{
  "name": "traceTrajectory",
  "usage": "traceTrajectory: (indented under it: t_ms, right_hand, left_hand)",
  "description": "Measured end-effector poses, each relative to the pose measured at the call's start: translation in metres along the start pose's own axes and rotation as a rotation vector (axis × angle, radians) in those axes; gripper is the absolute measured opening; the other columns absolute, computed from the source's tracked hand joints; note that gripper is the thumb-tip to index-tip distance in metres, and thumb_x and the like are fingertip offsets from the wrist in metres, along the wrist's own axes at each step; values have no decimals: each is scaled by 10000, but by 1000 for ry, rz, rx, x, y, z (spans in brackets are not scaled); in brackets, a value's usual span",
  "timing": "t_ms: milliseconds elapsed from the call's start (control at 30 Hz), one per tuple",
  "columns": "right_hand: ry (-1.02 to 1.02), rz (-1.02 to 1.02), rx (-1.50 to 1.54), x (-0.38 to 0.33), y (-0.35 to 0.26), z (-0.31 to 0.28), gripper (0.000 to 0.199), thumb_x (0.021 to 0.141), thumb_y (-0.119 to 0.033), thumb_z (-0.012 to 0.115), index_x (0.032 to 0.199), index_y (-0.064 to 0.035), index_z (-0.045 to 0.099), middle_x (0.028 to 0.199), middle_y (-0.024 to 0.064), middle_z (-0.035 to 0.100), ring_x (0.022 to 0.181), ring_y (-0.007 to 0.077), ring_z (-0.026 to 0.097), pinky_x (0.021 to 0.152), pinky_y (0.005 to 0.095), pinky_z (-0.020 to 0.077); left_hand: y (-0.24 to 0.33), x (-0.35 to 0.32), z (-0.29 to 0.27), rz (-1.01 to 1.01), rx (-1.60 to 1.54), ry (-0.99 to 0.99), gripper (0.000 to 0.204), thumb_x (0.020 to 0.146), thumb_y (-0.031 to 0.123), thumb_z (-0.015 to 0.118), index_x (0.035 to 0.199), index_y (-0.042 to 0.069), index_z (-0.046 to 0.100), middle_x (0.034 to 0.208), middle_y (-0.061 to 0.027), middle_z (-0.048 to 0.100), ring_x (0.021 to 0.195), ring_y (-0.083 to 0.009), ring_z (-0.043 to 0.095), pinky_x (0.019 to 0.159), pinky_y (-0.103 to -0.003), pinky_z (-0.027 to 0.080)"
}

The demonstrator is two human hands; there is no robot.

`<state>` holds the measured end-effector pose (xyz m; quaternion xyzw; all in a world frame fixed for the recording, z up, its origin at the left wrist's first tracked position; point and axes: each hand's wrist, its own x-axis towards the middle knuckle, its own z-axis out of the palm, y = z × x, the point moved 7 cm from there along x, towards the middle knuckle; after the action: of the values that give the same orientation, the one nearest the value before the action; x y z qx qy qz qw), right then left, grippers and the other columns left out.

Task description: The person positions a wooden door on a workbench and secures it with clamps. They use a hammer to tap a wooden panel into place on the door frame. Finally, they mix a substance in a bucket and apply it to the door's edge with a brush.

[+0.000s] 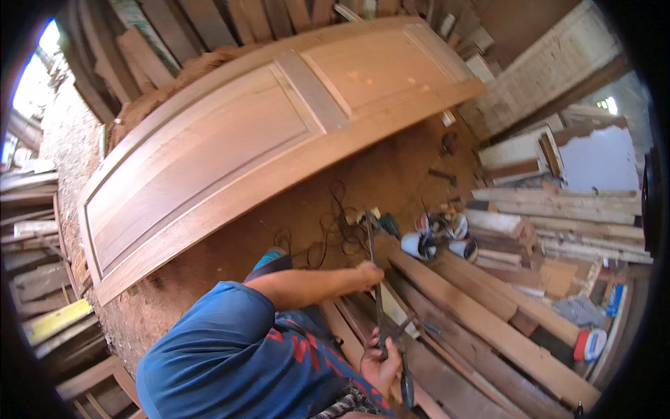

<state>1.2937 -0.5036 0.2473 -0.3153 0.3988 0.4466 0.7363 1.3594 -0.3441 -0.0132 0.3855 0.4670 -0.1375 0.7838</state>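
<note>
My left hand (370,276) is closed round the long metal bar of a bar clamp (379,307), which stands out in front of my body. Lower down, my right hand (382,366) grips the clamp near its sliding jaw, and the dark handle (407,388) sticks out beside it. The right fingers partly cover the jaw. To the left and ahead lies a large panelled wooden door (209,153), raised above the floor. The clamp is apart from it.
Long wooden boards (481,314) lie to the right, with white cups (417,246) at their far end. A looped cord (328,230) crosses the dusty floor. A red-and-white container (590,345) sits at the far right. Timber scraps (558,209) and planks (209,24) surround the door.
</note>
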Motion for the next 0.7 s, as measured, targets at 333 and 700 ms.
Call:
traceTrajectory:
  t_ms: [333,700]
  right_hand:
    - [171,-57,-185,9,12,89,336,892,-38,631,1119,161,483,1073,250,596,790,231,595,592,207,559]
    - [261,116,-510,66,44,87,188,880,-88,642,993,57,603,934,223,692,719,221,653,575,262,528]
  left_hand:
    - [-43,4,-39,-560,-442,-57,285,947,206,617,1215,125,562,1181,-60,591,1091,-245,596,869,-492,582]
    - [-49,-48,-146,-466,-338,-140,174,993,119,542,1140,60,612,1157,-92,589,1039,-273,598,818,-433,613]
